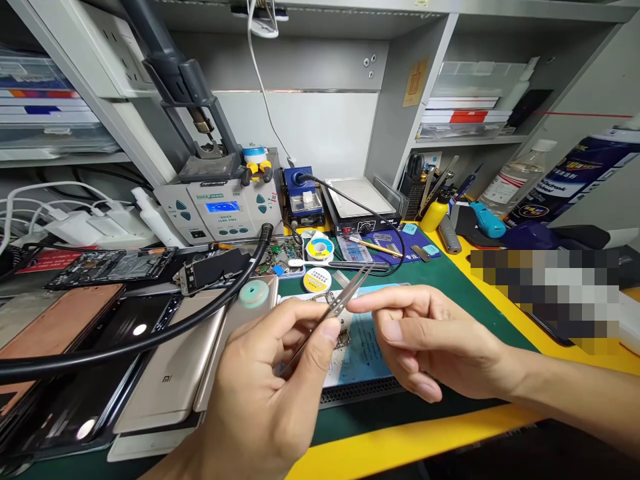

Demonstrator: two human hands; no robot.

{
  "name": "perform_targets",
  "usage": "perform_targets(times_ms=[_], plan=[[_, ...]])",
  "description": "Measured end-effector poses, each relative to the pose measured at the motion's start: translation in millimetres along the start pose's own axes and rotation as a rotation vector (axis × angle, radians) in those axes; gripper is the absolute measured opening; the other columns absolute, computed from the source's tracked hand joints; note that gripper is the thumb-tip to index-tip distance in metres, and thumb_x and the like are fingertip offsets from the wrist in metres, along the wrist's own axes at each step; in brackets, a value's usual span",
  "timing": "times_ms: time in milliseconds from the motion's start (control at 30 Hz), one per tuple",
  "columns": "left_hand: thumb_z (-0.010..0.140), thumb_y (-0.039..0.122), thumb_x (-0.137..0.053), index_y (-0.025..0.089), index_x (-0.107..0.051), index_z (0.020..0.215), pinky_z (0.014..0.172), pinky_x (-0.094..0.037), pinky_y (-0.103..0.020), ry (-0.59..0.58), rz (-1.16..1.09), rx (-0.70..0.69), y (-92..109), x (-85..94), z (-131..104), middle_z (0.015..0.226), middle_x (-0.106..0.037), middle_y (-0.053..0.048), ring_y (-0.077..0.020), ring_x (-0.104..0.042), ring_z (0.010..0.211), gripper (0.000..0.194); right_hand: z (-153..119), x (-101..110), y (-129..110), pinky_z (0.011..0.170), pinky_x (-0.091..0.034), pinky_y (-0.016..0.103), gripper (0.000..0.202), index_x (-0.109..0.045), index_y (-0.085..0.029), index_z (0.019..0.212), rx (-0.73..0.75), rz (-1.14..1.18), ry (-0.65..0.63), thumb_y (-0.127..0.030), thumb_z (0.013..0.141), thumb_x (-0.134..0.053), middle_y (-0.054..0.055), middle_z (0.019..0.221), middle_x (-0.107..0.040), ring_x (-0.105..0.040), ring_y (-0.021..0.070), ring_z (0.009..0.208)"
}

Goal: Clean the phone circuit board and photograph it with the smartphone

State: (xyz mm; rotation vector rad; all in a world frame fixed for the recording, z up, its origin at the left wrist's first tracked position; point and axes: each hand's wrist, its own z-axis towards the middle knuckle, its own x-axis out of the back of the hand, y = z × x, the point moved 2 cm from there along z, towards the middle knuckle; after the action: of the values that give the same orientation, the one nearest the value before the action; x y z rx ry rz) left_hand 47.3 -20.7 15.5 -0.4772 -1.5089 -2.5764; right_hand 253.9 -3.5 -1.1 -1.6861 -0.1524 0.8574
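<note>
Metal tweezers (345,297) are pinched between the thumb and forefinger of my left hand (287,373), their tips pointing up and to the right, slightly apart. The forefinger of my right hand (425,333) reaches to the side of the tweezers; its other fingers are loosely curled, apart from one another, and hold nothing visible. Under both hands lies a blue and white pad (365,357) with a small circuit board (343,339) on it, partly hidden by my left hand.
Phones (170,363) and a thick black cable (200,327) occupy the left. Behind stand a grey hot-air station (223,207), solder spools (317,280) and a heating plate (363,200). A bottle (515,180) and a spray can (575,177) stand at right on the green mat (450,280)'s far side.
</note>
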Motion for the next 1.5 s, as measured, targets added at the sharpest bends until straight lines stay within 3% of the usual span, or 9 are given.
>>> perform_targets(times_ms=[267,400,467,600,733,867,1067,1267,1500], plan=[[0.094,0.053,-0.074,0.023,-0.072,0.091,0.047,-0.043,-0.015,-0.067,-0.258,0.451,-8.7,8.8,4.0,0.070,-0.067,0.003,-0.0070,-0.057,0.055,0.030,3.9,-1.9,-7.1,0.038,-0.035,0.018,0.048,-0.049,-0.020,0.066,0.108,-0.221,0.257,-0.045,0.097,-0.076,-0.006,0.052,-0.053,-0.047,0.0068,0.039],[0.092,0.056,-0.074,0.023,-0.070,0.083,0.046,-0.043,-0.017,-0.123,-0.275,0.508,-11.2,10.4,7.7,0.066,-0.063,0.004,-0.0072,-0.054,0.052,0.035,-5.0,-6.4,-11.6,0.052,-0.047,0.022,0.006,-0.071,-0.020,0.098,0.560,-0.661,0.311,-0.014,0.098,-0.069,-0.003,0.069,-0.063,-0.055,0.0100,0.054],[0.094,0.052,-0.072,0.022,-0.069,0.079,0.046,-0.042,-0.018,-0.228,-0.270,0.495,-7.7,6.8,9.0,0.065,-0.061,0.004,-0.0067,-0.052,0.051,0.035,-9.5,-10.6,-12.1,0.058,-0.049,0.025,0.040,-0.072,-0.022,0.124,0.811,-0.915,0.245,0.001,0.092,-0.062,0.000,0.082,-0.069,-0.057,0.0119,0.064],[0.095,0.042,-0.069,0.020,-0.068,0.080,0.056,-0.046,-0.016,-0.408,-0.314,0.481,1.4,-3.5,7.3,0.068,-0.062,0.004,-0.0066,-0.054,0.060,0.027,-10.2,-11.7,-10.2,0.060,-0.051,0.025,0.045,-0.070,-0.015,0.129,0.914,-1.274,0.066,0.007,0.091,-0.058,0.006,0.086,-0.069,-0.062,0.0143,0.072],[0.089,0.034,-0.078,0.021,-0.068,0.079,0.062,-0.048,-0.015,-0.438,-0.359,0.517,3.9,-8.0,3.1,0.070,-0.067,0.005,-0.0066,-0.059,0.065,0.019,-11.6,-9.5,-10.0,0.060,-0.053,0.023,0.030,-0.071,-0.011,0.123,1.018,-1.555,0.101,0.000,0.095,-0.067,0.008,0.087,-0.076,-0.070,0.0140,0.071],[0.102,0.049,-0.061,0.023,-0.069,0.081,0.050,-0.041,-0.021,-0.450,-0.272,0.412,0.1,-3.9,3.4,0.074,-0.072,0.004,-0.0069,-0.054,0.056,0.035,-7.3,-1.7,-8.8,0.061,-0.056,0.023,0.028,-0.077,-0.018,0.113,0.837,-1.332,0.271,-0.003,0.090,-0.071,0.005,0.084,-0.080,-0.074,0.0149,0.068],[0.098,0.030,-0.064,0.021,-0.073,0.102,0.081,-0.050,-0.028,-0.097,0.385,-0.128,-3.6,26.5,19.0,0.093,-0.072,0.001,-0.0133,-0.065,0.085,0.013,6.8,6.9,-14.7,0.043,-0.052,0.024,0.021,-0.074,-0.017,0.098,0.490,-0.949,0.436,-0.031,0.107,-0.061,0.002,0.067,-0.073,-0.065,0.0136,0.046],[0.090,0.060,-0.072,0.032,-0.053,0.141,0.107,-0.050,-0.045,-0.489,0.704,-0.117,-16.2,46.6,26.4,0.135,-0.063,-0.003,-0.0266,-0.058,0.128,0.062,9.1,9.8,-22.6,0.050,-0.054,0.026,0.032,-0.072,-0.017,0.082,0.270,-0.718,0.401,-0.043,0.100,-0.070,0.000,0.056,-0.063,-0.060,0.0142,0.048],[0.093,0.051,-0.070,0.037,-0.046,0.140,0.102,-0.050,-0.046,-0.557,0.799,-0.131,-28.6,46.7,24.2,0.131,-0.065,0.000,-0.0257,-0.061,0.122,0.054,12.7,9.7,-18.6,0.040,-0.045,0.020,0.031,-0.070,-0.018,0.086,0.050,-0.549,0.320,-0.046,0.088,-0.083,-0.001,0.053,-0.066,-0.057,0.0129,0.043]])
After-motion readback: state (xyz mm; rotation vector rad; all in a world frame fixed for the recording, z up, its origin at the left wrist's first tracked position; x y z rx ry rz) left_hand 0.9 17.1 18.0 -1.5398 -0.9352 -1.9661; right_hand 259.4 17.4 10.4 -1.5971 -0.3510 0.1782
